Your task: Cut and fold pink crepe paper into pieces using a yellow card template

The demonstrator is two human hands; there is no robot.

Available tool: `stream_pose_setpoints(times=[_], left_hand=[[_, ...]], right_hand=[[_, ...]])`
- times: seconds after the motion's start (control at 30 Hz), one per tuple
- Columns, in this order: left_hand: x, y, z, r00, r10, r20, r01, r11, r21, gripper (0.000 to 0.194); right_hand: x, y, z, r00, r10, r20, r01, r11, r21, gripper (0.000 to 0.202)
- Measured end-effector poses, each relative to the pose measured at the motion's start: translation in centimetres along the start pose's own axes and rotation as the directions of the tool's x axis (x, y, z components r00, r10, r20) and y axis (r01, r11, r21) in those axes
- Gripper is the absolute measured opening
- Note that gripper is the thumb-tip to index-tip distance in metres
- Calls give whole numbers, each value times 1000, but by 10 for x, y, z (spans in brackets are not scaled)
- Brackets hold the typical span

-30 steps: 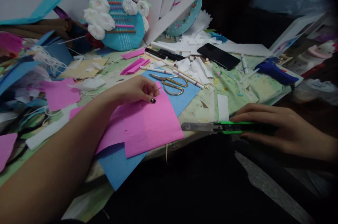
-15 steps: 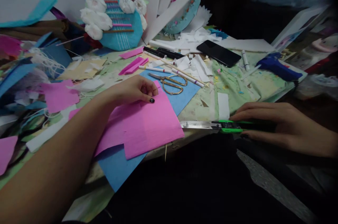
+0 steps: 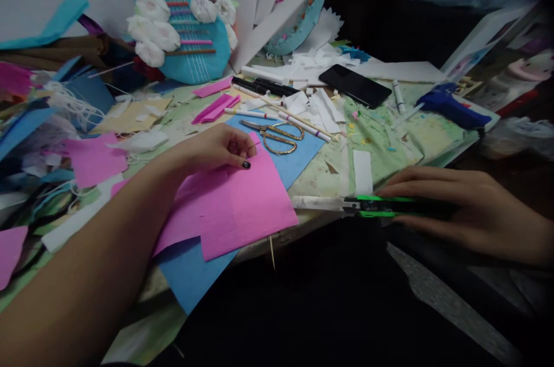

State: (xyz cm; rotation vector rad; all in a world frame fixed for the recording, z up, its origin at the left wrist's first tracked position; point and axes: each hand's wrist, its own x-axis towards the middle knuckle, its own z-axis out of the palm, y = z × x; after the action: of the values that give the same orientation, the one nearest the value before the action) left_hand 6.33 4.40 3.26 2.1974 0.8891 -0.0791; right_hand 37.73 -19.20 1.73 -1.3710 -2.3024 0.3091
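My left hand [image 3: 231, 149] rests on a pink crepe-like paper sheet [image 3: 249, 205], its fingers curled and the thumb pressed against the paper near the upper edge. Beneath the pink sheet lies a blue sheet [image 3: 186, 280], which sticks out over the table's front edge. At the right, my right hand [image 3: 459, 211] grips a green and black box cutter [image 3: 376, 206] with its long blade out, pointing left. The blade's tip meets the right edge of the pink paper; whether it goes under cannot be made out. Gold-handled scissors [image 3: 277, 135] lie just beyond my left hand.
A black phone [image 3: 355, 85], a blue glue gun [image 3: 454, 106], black pens [image 3: 264, 85] and white paper scraps [image 3: 326, 110] lie farther back. A blue paper guitar [image 3: 194, 55] with white flowers stands behind. Pink scraps [image 3: 95, 159] and string [image 3: 80, 96] crowd the left.
The whole view has shifted slightly, so things sit a little farther left. Both hands keep their grips, and the box cutter stays beside the pink paper's edge.
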Motion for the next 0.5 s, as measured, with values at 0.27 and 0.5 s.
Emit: stream_pose_setpoints(times=[0.27, 0.5], left_hand=[[-1, 1, -1, 1000, 4, 7, -4, 1000, 3, 22], [0, 0, -1, 1000, 7, 3, -7, 1000, 0, 22]], right_hand=[[6, 6, 0, 999, 21, 29, -21, 1000, 4, 26], [2, 9, -1, 999, 44, -1, -44, 999, -15, 27]])
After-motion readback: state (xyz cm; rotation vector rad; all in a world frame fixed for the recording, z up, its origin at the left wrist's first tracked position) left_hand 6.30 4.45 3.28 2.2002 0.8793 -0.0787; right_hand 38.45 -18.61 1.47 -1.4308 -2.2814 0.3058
